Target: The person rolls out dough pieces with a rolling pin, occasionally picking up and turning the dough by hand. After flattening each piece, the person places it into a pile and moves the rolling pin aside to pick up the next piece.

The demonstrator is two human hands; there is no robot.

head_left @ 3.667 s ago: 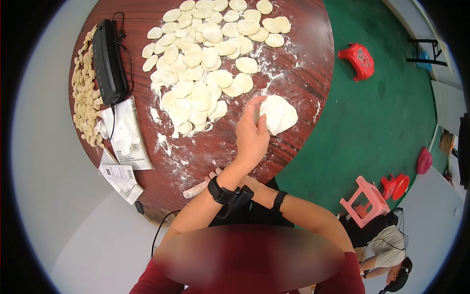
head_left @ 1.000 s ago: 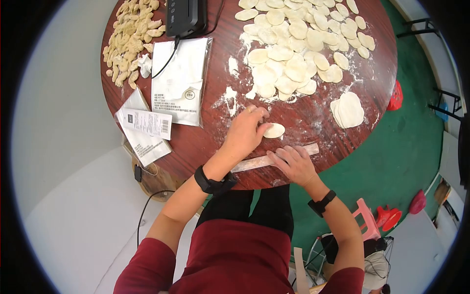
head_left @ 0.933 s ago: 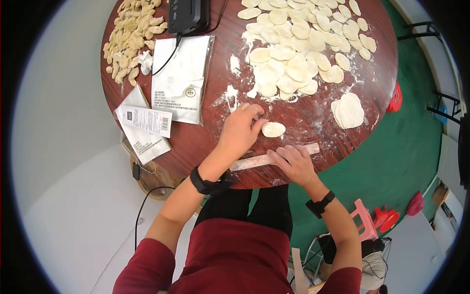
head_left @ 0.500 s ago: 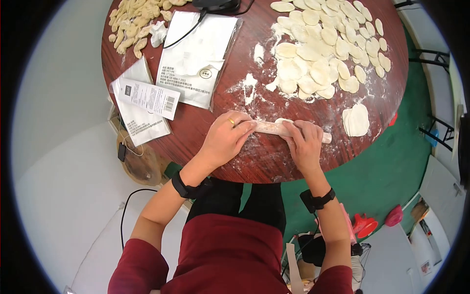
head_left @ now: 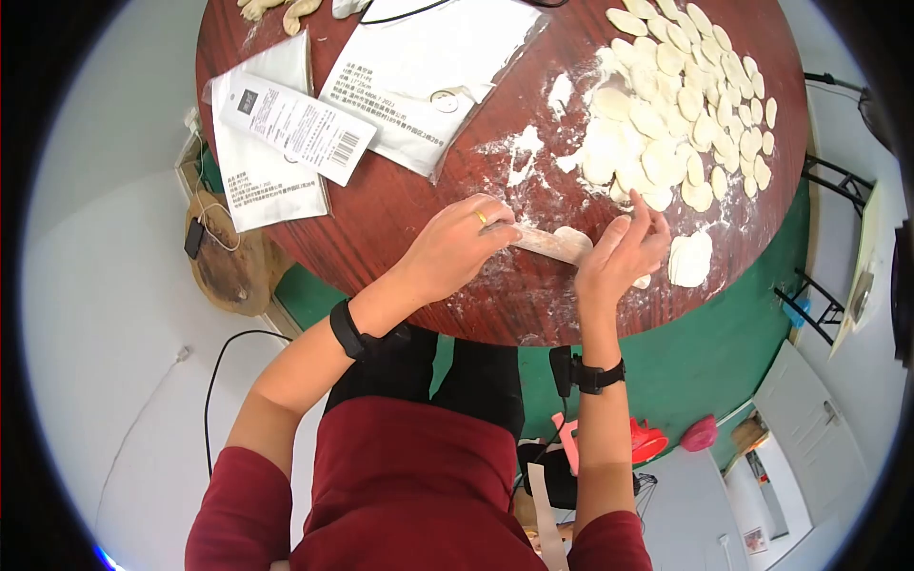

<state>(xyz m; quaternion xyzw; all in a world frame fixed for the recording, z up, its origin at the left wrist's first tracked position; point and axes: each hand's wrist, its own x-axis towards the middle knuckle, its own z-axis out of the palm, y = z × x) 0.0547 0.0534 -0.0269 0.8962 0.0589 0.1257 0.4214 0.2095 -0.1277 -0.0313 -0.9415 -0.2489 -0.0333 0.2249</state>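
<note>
My left hand (head_left: 466, 243) is closed around the left end of a floury wooden rolling pin (head_left: 552, 246), which slants down to the right across the table. Just behind the pin, partly covered by it, a small dough wrapper (head_left: 571, 232) shows. My right hand (head_left: 621, 255) is over the pin's right end with its fingers stretched out and apart; the palm hides whether it touches the pin. To its right lies a short stack of dough wrappers (head_left: 690, 259). Beyond it spreads a large floured heap of round wrappers (head_left: 657, 124).
The round red-brown table (head_left: 400, 243) has flour smears (head_left: 519, 157). White plastic-wrapped packets (head_left: 419, 86) and a labelled packet (head_left: 295, 124) lie at the left, with dough pieces (head_left: 300, 14) at the far edge. A wooden stump (head_left: 224, 257) stands below on the left.
My right hand has loosened from the pin and its fingers have spread forward. The pin has turned, its right end now nearer me. The camera view has shifted.
</note>
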